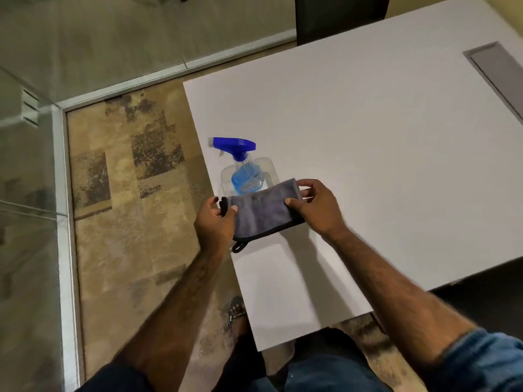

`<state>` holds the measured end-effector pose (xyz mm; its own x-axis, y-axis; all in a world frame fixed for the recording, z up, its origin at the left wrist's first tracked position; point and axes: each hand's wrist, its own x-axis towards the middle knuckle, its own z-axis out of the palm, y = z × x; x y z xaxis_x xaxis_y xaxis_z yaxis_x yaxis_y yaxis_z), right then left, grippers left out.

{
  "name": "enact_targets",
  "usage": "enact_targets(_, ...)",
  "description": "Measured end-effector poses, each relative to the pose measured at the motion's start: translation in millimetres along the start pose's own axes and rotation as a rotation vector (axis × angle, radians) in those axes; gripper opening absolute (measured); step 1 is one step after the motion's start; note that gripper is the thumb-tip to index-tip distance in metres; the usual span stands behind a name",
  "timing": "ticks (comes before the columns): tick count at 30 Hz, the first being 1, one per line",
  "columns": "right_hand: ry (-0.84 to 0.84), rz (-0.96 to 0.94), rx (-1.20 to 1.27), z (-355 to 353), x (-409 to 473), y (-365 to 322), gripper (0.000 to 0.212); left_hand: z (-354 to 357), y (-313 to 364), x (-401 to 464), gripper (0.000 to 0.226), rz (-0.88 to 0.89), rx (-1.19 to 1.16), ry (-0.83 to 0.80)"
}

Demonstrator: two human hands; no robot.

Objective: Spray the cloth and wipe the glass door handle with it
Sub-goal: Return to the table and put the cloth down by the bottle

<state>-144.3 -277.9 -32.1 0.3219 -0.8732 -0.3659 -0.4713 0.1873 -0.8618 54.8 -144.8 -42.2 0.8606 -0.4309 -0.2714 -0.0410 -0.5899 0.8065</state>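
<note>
Head view, read from the left: the left hand (216, 222) pinches the near-left end of the grey cloth (261, 215), thumb on top and fingers curled under the edge, so it has a firm hold of that end. The cloth is folded into a band whose long axis runs from this hand up and to the right, straight across to the other hand — it is stretched between the two, held just above the white worktop (382, 137). A small black loop hangs from its lower edge just beside the left wrist.

Beyond the cloth, directly ahead of both hands and a little nearer the left one, stands the spray bottle (243, 174), clear with blue liquid. Its blue trigger head points left, away from the right hand and across the front of the left. The cloth's far edge overlaps the bottle's base in this view; whether they touch I cannot tell.

On the right, the right hand (314, 206) grips the cloth's other end, thumb on the near face and fingers wrapped over the top edge.

As I judge it, spraying has not yet begun: one hand must let go to take the bottle, and the left lies closer to the nozzle end. The glass door handle is not clearly in view.
</note>
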Motion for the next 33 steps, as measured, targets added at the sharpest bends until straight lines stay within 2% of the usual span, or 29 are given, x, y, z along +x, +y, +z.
enact_targets(8,-0.084,-0.113,-0.210,4,20,3,0.052,21,4,-11,0.065,0.135,0.315,0.062)
enact_targets(17,-0.103,-0.187,-0.371,10,19,2,0.053,36,3,-12,0.074,-0.012,0.439,0.010)
enact_targets(21,-0.096,-0.234,-0.414,15,18,0,0.052,38,6,-9,0.071,-0.063,0.433,0.006)
enact_targets(24,-0.091,-0.297,-0.431,12,15,-1,0.055,36,4,-11,0.067,-0.034,0.366,0.030)
enact_targets(30,0.011,-0.560,-0.514,8,-16,-16,0.050,14,2,-45,0.062,0.098,0.326,0.175)
enact_targets(33,0.009,-0.663,-0.531,11,-29,-22,0.047,0,5,-60,0.067,0.109,0.315,0.173)
